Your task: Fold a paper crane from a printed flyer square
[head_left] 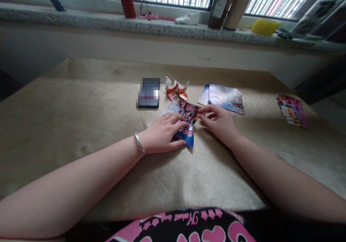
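A folded sheet of colourful printed paper [186, 113] lies on the tan table [81, 119] in front of me. My left hand [162, 133], with a silver bangle on its wrist, lies flat on the paper's left part with fingers stretched out, pressing it down. My right hand [220, 121] touches the paper's right corner and pinches it with its fingertips. A small folded red and white paper figure [176, 89] sits just behind the sheet.
A dark phone [148, 93] lies left of the paper figure. A small stack of printed sheets [225, 97] lies to the right, and another pink sheet [292, 110] near the table's right edge. The windowsill [162, 25] behind holds a red cup, a bottle and a yellow object.
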### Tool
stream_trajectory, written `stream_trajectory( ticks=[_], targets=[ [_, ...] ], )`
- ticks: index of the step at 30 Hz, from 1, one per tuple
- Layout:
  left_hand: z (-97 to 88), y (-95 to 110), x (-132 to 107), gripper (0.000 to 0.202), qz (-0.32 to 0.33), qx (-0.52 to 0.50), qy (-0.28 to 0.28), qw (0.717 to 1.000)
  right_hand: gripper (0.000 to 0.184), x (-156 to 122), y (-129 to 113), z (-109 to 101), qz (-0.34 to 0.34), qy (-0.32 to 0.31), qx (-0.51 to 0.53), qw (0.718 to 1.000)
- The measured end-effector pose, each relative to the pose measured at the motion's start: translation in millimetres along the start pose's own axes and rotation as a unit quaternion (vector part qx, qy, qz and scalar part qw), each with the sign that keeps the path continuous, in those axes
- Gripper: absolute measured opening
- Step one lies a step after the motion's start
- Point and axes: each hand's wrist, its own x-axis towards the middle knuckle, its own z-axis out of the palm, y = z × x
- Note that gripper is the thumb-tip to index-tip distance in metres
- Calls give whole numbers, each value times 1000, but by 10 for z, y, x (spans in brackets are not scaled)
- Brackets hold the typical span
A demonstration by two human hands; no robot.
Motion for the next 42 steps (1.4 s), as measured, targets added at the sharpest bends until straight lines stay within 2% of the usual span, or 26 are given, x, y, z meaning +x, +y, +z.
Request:
stream_trajectory(
  ticks=[3, 8, 14, 18, 23, 28, 35, 39, 42],
  targets=[
    [3, 0, -2, 54, -7, -6, 1, 1000, 15, -27, -47, 6, -5, 5, 16, 1000],
    [4, -1, -9, 59, -20, -21, -1, 1000, 34, -54, -55, 30, -5, 5, 61, 998],
    [18, -24, -20, 69, -20, -49, 31, 998, 20, -65, -50, 49, 31, -22, 96, 995],
    [37, -66, -22, 84, 6, -68, 47, 997, 18, -83, -57, 50, 49, -47, 116, 991],
    [80, -115, -35, 106, 21, -77, 88, 993, 15, -114, -66, 27, 2, -55, 86, 995],
    [108, -128, -39, 118, 29, -68, 144, 987, 8, -129, -108, -4, -63, -76, 32, 995],
    [87, -139, -5, 109, 50, -21, 172, 984, 5, -124, -190, -33, -135, -111, -9, 985],
    [25, -121, 0, 98, 54, 36, 154, 986, 6, -124, -183, -33, -127, -105, 5, 986],
    [-10, -124, 6, 88, 59, 67, 160, 983, 8, -125, -168, -26, -89, -99, 20, 991]
  ],
)
